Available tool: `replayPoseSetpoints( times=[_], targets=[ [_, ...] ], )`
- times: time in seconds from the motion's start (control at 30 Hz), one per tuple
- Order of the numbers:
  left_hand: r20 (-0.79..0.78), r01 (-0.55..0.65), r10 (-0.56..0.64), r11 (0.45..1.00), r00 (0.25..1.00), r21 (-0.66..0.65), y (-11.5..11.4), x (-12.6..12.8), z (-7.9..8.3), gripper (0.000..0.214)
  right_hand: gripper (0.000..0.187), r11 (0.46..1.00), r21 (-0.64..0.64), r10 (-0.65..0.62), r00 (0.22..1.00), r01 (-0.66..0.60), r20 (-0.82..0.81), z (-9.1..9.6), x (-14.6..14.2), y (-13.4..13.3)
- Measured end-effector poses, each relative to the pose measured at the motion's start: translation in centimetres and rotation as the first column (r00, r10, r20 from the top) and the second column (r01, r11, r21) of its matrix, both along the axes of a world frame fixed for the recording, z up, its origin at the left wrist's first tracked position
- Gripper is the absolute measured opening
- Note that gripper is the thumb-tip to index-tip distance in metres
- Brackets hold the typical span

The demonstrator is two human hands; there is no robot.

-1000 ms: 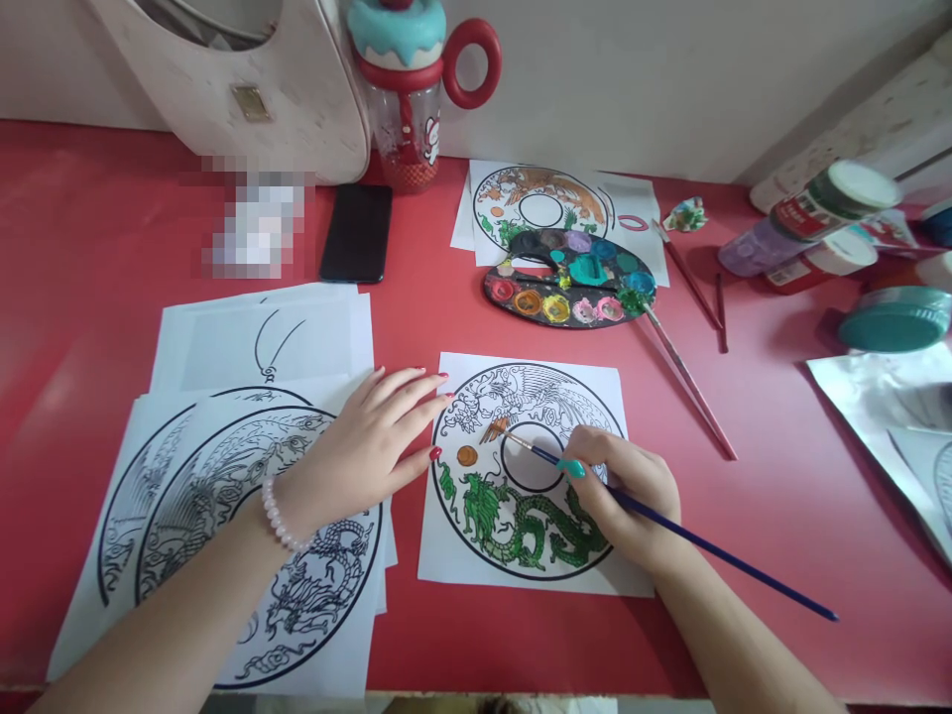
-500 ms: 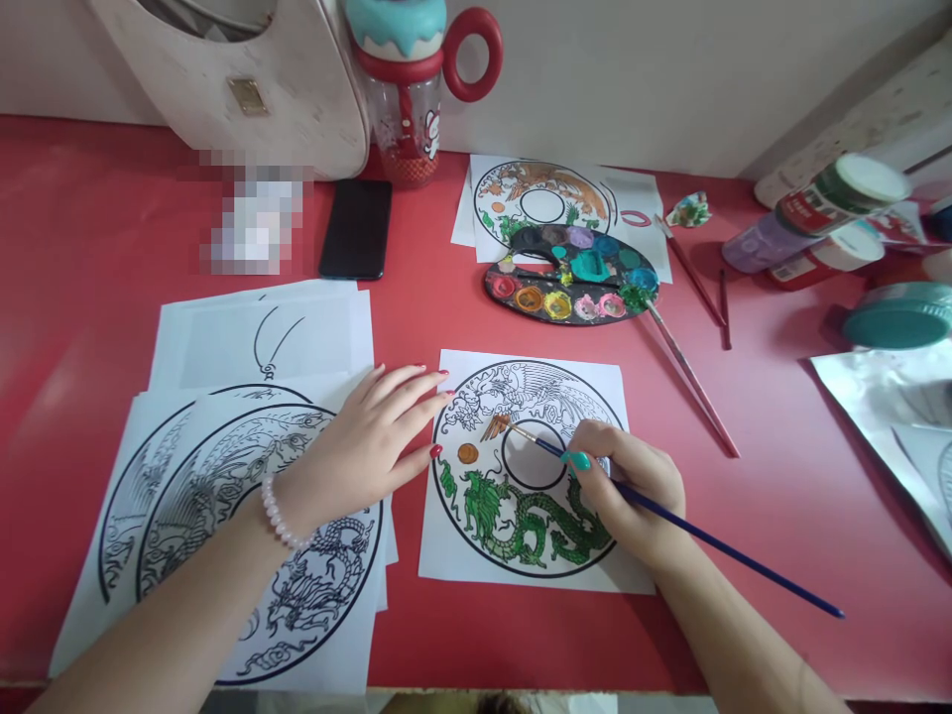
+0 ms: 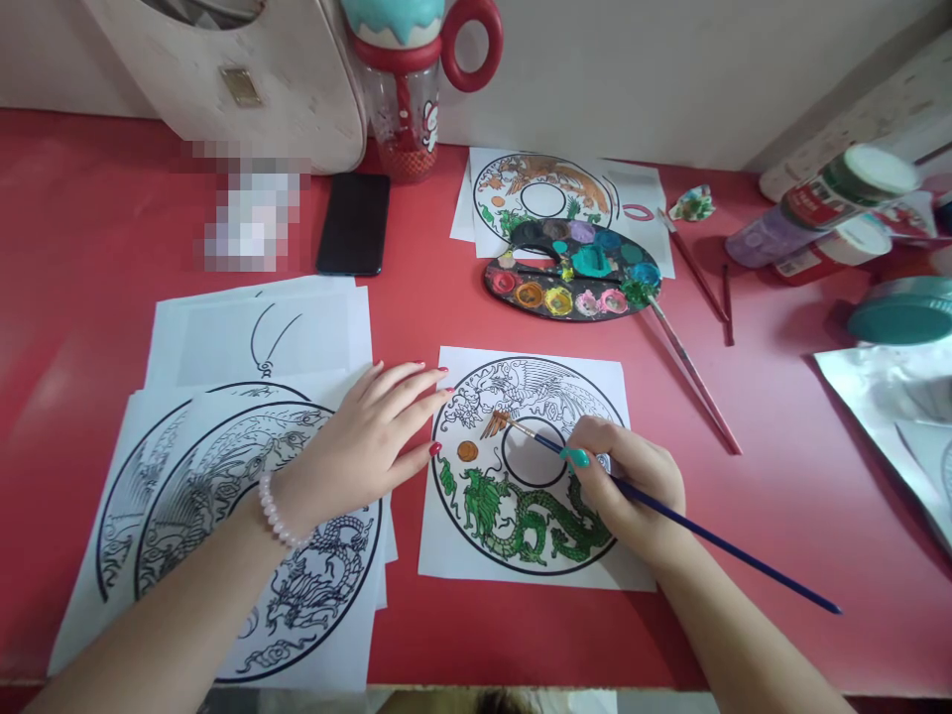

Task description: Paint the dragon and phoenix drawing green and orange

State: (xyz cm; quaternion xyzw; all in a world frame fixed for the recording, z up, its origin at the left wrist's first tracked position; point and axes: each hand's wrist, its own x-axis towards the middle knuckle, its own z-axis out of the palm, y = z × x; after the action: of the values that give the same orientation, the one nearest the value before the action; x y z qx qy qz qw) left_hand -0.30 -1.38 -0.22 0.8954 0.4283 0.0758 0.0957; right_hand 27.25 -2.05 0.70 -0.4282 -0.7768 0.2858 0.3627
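Observation:
My right hand (image 3: 629,486) grips a blue paintbrush (image 3: 714,551). Its tip touches a small brown-painted wing on a printed sheet (image 3: 461,550), just left of the inner ring. A green dragon fills the lower half of the ring there, and an orange-brown dot sits at its left; the phoenix above is mostly unpainted. My left hand (image 3: 379,426) lies flat with fingers spread, fingertips at the sheet's left edge. Under its wrist is a stack of unpainted printed sheets (image 3: 327,645). Beyond the sheet lies a black paint palette (image 3: 535,297) holding several colours.
A red-handled brush (image 3: 695,377) leans on the palette, over another partly painted sheet (image 3: 487,233). At the back stand a phone (image 3: 353,224), a cup (image 3: 402,109) and a pale bag (image 3: 297,89). Paint bottles (image 3: 825,213) and a teal-lidded jar (image 3: 903,312) are on the right.
The brush tip has shifted very slightly up and left on the brown wing. My left hand stays in place, and the view has tilted a little.

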Motion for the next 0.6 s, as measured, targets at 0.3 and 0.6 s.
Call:
replayPoseSetpoints(
  times=[0.3, 0.6],
  targets=[
    [-0.014, -0.002, 0.002, 1.000, 1.000, -0.007, 0.01, 0.07, 0.08, 0.046, 0.015, 1.000, -0.008, -0.008, 1.000, 0.008, -0.011, -0.27, 0.19, 0.04],
    [-0.011, -0.004, 0.004, 1.000, 1.000, -0.007, 0.02, 0.05, 0.11, 0.046, 0.015, 0.999, -0.018, -0.032, 0.999, 0.031, -0.037, -0.47, 0.41, -0.19]
  ],
)
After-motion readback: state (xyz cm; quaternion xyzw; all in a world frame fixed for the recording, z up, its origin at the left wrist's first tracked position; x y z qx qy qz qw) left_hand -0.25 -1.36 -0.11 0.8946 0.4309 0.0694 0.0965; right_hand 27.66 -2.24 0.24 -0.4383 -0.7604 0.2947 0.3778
